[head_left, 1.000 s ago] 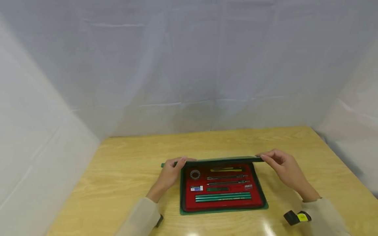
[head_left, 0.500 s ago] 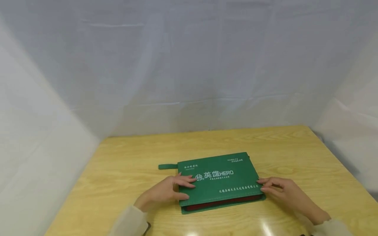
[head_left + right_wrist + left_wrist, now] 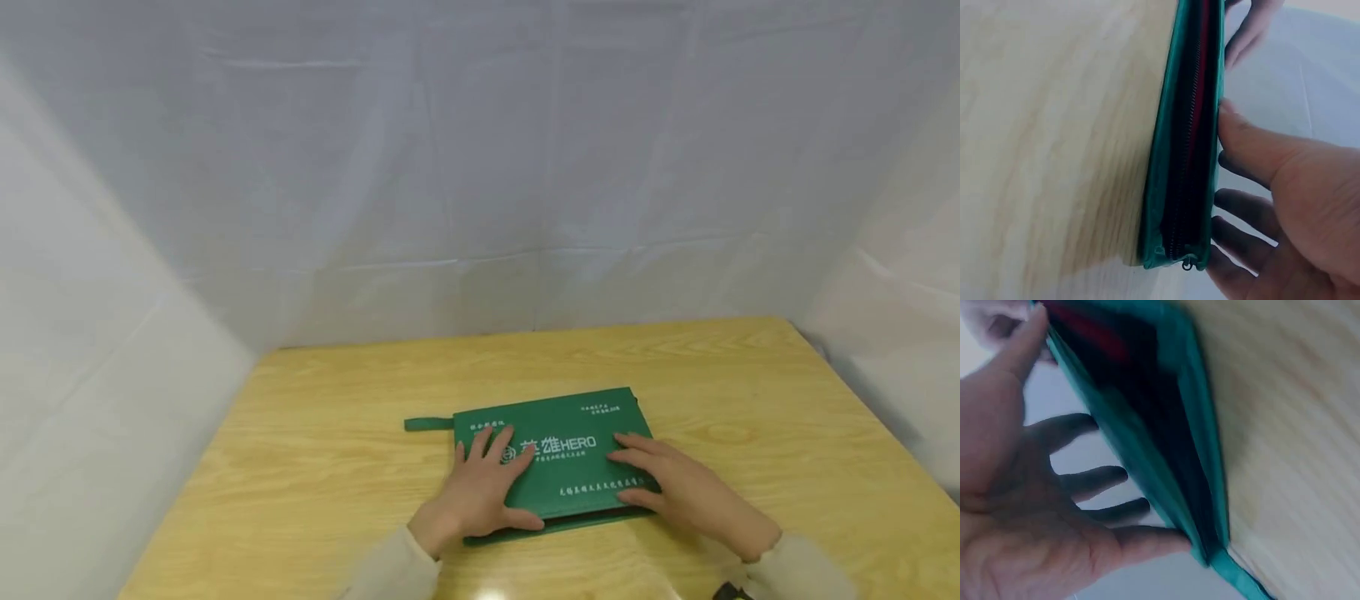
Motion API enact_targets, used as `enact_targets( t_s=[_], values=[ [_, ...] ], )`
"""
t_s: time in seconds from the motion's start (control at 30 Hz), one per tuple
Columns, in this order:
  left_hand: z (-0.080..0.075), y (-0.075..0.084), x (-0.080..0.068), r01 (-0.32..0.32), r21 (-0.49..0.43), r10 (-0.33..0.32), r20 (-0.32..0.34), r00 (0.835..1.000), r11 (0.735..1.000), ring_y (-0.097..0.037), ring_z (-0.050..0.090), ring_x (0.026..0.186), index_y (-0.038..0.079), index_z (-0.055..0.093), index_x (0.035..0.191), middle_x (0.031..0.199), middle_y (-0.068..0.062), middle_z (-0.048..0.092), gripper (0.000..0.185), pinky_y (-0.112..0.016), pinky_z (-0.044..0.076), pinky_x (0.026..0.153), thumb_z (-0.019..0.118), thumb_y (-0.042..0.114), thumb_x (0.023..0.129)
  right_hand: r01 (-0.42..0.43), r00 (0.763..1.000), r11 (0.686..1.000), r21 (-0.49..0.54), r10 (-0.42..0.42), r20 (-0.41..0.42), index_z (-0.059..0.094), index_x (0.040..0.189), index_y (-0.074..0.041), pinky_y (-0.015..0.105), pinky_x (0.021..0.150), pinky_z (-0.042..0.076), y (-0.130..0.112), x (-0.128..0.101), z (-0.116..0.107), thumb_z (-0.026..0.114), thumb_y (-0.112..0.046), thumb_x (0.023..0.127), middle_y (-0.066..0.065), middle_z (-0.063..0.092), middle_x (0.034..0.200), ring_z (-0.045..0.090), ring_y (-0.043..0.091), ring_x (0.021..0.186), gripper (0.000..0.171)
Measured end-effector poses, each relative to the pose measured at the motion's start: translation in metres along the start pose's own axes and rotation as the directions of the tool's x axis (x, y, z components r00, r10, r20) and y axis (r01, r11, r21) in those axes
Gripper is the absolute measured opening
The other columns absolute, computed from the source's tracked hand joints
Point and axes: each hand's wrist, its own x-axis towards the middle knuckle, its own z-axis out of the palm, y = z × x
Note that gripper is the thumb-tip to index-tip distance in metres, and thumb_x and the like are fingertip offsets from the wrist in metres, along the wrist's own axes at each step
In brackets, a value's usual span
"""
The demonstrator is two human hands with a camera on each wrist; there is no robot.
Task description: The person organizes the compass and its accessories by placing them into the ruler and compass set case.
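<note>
While the lid was held upright over the red tray 1.0 s ago, it is now folded down, and the green zip case (image 3: 555, 454) is seen lying flat near the front middle of the counter (image 3: 315, 467). The left hand (image 3: 483, 487) is laid on the left part of the cover with fingers straight and spread, so this grip is fully open and nothing is clasped. The right hand (image 3: 671, 492) is pressed flat on the right part in the same way, with no object held.

From this change it is judged that the folding is done, but the case is not yet sealed: in the right wrist view the zipper (image 3: 1186, 187) is seen still unzipped, with red lining between the 2 green edges.

A green strap (image 3: 427, 424) is seen at the far left corner. Bare wood is found on all 4 sides of the case, with more room toward the white curtain (image 3: 480, 167) behind; the front edge of the counter is near.
</note>
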Motion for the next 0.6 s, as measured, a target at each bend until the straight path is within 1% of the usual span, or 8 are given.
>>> enact_targets(
  t_s=[0.07, 0.13, 0.2, 0.27, 0.4, 0.5, 0.6],
  values=[
    [0.002, 0.004, 0.000, 0.021, 0.012, -0.022, 0.019, 1.000, 1.000, -0.044, 0.019, 0.138, 0.019, 0.038, 0.148, 0.154, -0.015, 0.023, 0.091, -0.070, 0.025, 0.097, 0.067, 0.064, 0.075, 0.021, 1.000, 1.000, 0.002, -0.021, -0.002, 0.059, 0.131, -0.010, 0.053, 0.096, 0.040, -0.002, -0.002, 0.004, 0.064, -0.044, 0.087, 0.016, 0.043, 0.143, 0.042, 0.039, 0.127, 0.056],
    [0.003, 0.003, 0.001, 0.028, 0.006, -0.029, 0.029, 0.999, 1.000, -0.045, 0.017, 0.138, 0.018, 0.038, 0.148, 0.154, -0.015, 0.023, 0.092, -0.072, 0.024, 0.096, 0.070, 0.062, 0.073, 0.024, 1.000, 1.000, 0.003, -0.024, -0.009, 0.058, 0.132, -0.009, 0.053, 0.096, 0.040, -0.004, -0.002, 0.008, 0.065, -0.043, 0.087, 0.017, 0.042, 0.143, 0.041, 0.040, 0.128, 0.057],
    [0.002, -0.001, 0.001, 0.022, -0.001, -0.022, 0.029, 0.999, 1.000, -0.046, 0.017, 0.138, 0.018, 0.040, 0.147, 0.154, -0.015, 0.024, 0.092, -0.072, 0.024, 0.096, 0.073, 0.060, 0.072, 0.018, 1.000, 1.000, 0.009, -0.018, -0.015, 0.058, 0.132, -0.008, 0.053, 0.096, 0.040, -0.006, -0.001, 0.012, 0.066, -0.040, 0.087, 0.017, 0.042, 0.144, 0.040, 0.040, 0.129, 0.056],
    [0.000, -0.006, 0.004, 0.013, -0.027, -0.012, 0.026, 1.000, 1.000, -0.046, 0.016, 0.138, 0.018, 0.041, 0.146, 0.154, -0.015, 0.023, 0.092, -0.072, 0.022, 0.097, 0.075, 0.058, 0.071, 0.001, 1.000, 1.000, 0.023, -0.001, -0.019, 0.057, 0.132, -0.007, 0.053, 0.097, 0.039, -0.008, 0.003, 0.014, 0.067, -0.038, 0.087, 0.017, 0.041, 0.144, 0.039, 0.040, 0.130, 0.055],
    [-0.005, -0.017, 0.013, 0.011, -0.076, -0.009, 0.023, 1.000, 0.997, -0.046, 0.013, 0.139, 0.018, 0.043, 0.145, 0.155, -0.011, 0.022, 0.090, -0.073, 0.019, 0.098, 0.077, 0.055, 0.071, -0.038, 0.999, 0.998, 0.053, 0.040, -0.033, 0.056, 0.133, -0.007, 0.054, 0.099, 0.037, -0.008, 0.013, 0.014, 0.068, -0.034, 0.087, 0.017, 0.040, 0.145, 0.037, 0.040, 0.131, 0.055],
    [-0.009, -0.023, 0.019, 0.033, -0.077, -0.032, 0.012, 0.999, 0.996, -0.046, 0.016, 0.138, 0.018, 0.046, 0.141, 0.154, -0.010, 0.025, 0.083, -0.073, 0.021, 0.097, 0.075, 0.055, 0.073, -0.037, 0.998, 0.997, 0.061, 0.040, -0.040, 0.057, 0.132, -0.007, 0.054, 0.098, 0.037, -0.009, 0.024, 0.014, 0.069, -0.034, 0.086, 0.017, 0.040, 0.145, 0.038, 0.040, 0.130, 0.054],
    [-0.014, -0.026, 0.024, 0.062, -0.083, -0.062, -0.005, 0.998, 0.995, -0.048, 0.021, 0.136, 0.018, 0.049, 0.134, 0.152, -0.012, 0.029, 0.073, -0.074, 0.024, 0.094, 0.074, 0.053, 0.075, -0.031, 0.998, 0.998, 0.062, 0.034, -0.045, 0.058, 0.131, -0.006, 0.054, 0.098, 0.038, -0.013, 0.032, 0.016, 0.070, -0.032, 0.086, 0.019, 0.041, 0.144, 0.040, 0.041, 0.128, 0.053]
  ],
)
